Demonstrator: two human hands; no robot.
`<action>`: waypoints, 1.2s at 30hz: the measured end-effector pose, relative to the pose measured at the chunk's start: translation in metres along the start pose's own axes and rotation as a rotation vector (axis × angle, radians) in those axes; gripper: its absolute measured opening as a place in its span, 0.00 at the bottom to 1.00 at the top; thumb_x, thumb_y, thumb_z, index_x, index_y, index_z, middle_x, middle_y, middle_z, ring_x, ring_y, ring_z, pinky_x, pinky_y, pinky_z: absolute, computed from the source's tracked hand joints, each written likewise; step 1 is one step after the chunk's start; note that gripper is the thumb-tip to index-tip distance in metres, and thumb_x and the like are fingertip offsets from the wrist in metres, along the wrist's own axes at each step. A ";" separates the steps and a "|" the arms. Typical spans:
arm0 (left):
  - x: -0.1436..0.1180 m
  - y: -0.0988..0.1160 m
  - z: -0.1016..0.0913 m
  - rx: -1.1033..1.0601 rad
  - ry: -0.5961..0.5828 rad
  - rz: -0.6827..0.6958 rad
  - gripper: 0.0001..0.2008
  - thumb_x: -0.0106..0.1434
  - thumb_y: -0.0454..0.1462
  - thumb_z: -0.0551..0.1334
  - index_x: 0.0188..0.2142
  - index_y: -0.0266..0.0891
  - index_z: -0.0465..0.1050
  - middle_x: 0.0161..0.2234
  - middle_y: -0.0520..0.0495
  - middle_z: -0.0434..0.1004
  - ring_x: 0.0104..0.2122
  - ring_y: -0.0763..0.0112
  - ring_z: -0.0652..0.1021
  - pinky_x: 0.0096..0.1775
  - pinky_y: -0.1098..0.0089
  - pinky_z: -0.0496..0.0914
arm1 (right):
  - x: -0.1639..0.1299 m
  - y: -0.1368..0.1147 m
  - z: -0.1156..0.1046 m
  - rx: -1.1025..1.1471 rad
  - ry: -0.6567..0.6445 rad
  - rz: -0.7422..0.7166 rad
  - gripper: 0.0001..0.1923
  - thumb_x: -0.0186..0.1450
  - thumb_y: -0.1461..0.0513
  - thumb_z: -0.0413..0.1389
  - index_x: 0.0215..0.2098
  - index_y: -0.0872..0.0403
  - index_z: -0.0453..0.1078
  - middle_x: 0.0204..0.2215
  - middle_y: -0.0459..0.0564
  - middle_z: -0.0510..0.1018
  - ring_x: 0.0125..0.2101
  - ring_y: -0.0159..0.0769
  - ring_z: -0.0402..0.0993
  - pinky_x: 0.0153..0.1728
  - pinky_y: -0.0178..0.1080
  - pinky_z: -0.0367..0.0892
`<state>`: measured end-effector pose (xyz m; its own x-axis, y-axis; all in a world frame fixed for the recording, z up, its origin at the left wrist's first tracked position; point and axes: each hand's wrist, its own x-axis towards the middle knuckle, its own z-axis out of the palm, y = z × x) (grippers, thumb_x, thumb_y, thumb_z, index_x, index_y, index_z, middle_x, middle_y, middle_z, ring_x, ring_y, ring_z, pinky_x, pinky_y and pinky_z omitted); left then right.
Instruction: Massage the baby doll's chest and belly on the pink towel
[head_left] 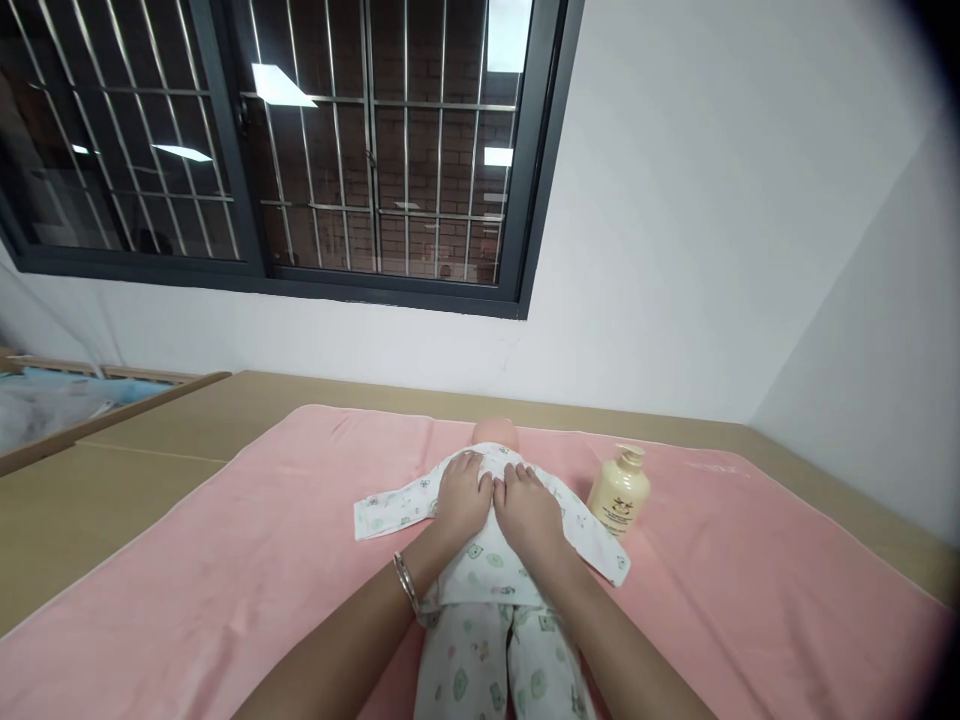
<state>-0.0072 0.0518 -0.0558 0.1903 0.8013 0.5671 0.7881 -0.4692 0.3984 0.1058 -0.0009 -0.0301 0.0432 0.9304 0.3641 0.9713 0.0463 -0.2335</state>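
On the pink towel (pixel 247 560) that covers the worktop (pixel 97 500), a doll (pixel 493 434) lies on its back, head away from the camera, dressed in a white printed suit (pixel 487 590). Both hands rest flat on its chest, side by side and touching at the thumbs: the left hand (pixel 461 497) on the left half, the right hand (pixel 529 510) on the right half. The fingers of each are spread only a little and laid open, palms down, gripping nothing. Both forearms reach forward from the lower edge and converge over the doll's trunk; a bangle (pixel 406 584) sits on the left wrist. The suit's sleeves stretch out to either side. A cream bottle (pixel 619 491) stands upright just beside the right sleeve, apart from the right hand.
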 end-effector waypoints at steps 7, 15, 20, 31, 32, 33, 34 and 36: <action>0.000 -0.001 -0.002 -0.069 0.022 -0.009 0.16 0.64 0.35 0.52 0.49 0.34 0.71 0.51 0.40 0.75 0.52 0.59 0.72 0.56 0.57 0.63 | -0.009 -0.012 0.000 -0.041 0.026 0.041 0.24 0.71 0.60 0.41 0.57 0.65 0.65 0.55 0.69 0.69 0.56 0.52 0.65 0.55 0.50 0.56; -0.011 0.011 -0.007 0.110 0.157 0.016 0.10 0.64 0.35 0.55 0.30 0.39 0.73 0.30 0.44 0.76 0.37 0.60 0.74 0.41 0.60 0.67 | 0.017 0.026 0.012 0.203 -0.066 -0.091 0.28 0.71 0.55 0.41 0.64 0.62 0.58 0.64 0.59 0.59 0.65 0.45 0.50 0.63 0.45 0.45; -0.013 0.011 -0.006 0.095 0.175 0.022 0.11 0.64 0.34 0.54 0.30 0.40 0.74 0.31 0.44 0.76 0.37 0.60 0.74 0.42 0.60 0.68 | 0.018 0.029 0.013 0.204 -0.057 -0.102 0.28 0.71 0.55 0.41 0.64 0.61 0.57 0.64 0.59 0.58 0.65 0.45 0.50 0.63 0.46 0.44; -0.003 0.000 -0.001 -0.040 0.055 -0.029 0.18 0.63 0.33 0.51 0.49 0.33 0.72 0.51 0.38 0.75 0.52 0.58 0.72 0.57 0.56 0.63 | -0.011 -0.015 -0.007 -0.127 -0.036 -0.125 0.22 0.67 0.67 0.43 0.55 0.65 0.68 0.53 0.66 0.72 0.56 0.49 0.65 0.59 0.46 0.53; -0.002 -0.001 0.000 -0.047 0.049 -0.027 0.18 0.63 0.33 0.51 0.50 0.33 0.72 0.51 0.38 0.74 0.53 0.58 0.72 0.57 0.56 0.62 | -0.011 -0.015 -0.007 -0.117 -0.039 -0.128 0.22 0.67 0.68 0.43 0.55 0.65 0.68 0.53 0.66 0.71 0.56 0.49 0.65 0.59 0.47 0.52; -0.002 -0.002 0.001 -0.051 0.047 -0.026 0.19 0.63 0.34 0.51 0.51 0.33 0.71 0.52 0.38 0.74 0.53 0.58 0.72 0.58 0.56 0.62 | -0.011 -0.014 -0.007 -0.092 -0.040 -0.128 0.22 0.67 0.68 0.43 0.55 0.64 0.68 0.54 0.66 0.71 0.57 0.49 0.64 0.60 0.47 0.52; -0.001 -0.002 0.002 -0.052 0.048 -0.029 0.19 0.63 0.34 0.50 0.51 0.34 0.71 0.52 0.39 0.74 0.53 0.58 0.72 0.58 0.55 0.62 | -0.009 -0.012 -0.006 -0.056 -0.041 -0.124 0.22 0.67 0.67 0.43 0.55 0.64 0.68 0.54 0.67 0.71 0.58 0.49 0.62 0.60 0.47 0.51; -0.002 -0.003 0.003 -0.051 0.052 -0.037 0.19 0.64 0.35 0.51 0.52 0.36 0.71 0.53 0.40 0.74 0.54 0.58 0.72 0.58 0.55 0.62 | -0.003 -0.006 -0.003 0.035 -0.035 -0.090 0.23 0.68 0.64 0.42 0.57 0.66 0.65 0.57 0.68 0.68 0.61 0.49 0.59 0.61 0.47 0.50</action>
<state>-0.0081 0.0527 -0.0598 0.1296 0.7989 0.5874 0.7629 -0.4587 0.4556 0.1010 -0.0047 -0.0269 -0.0524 0.9339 0.3536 0.9621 0.1421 -0.2326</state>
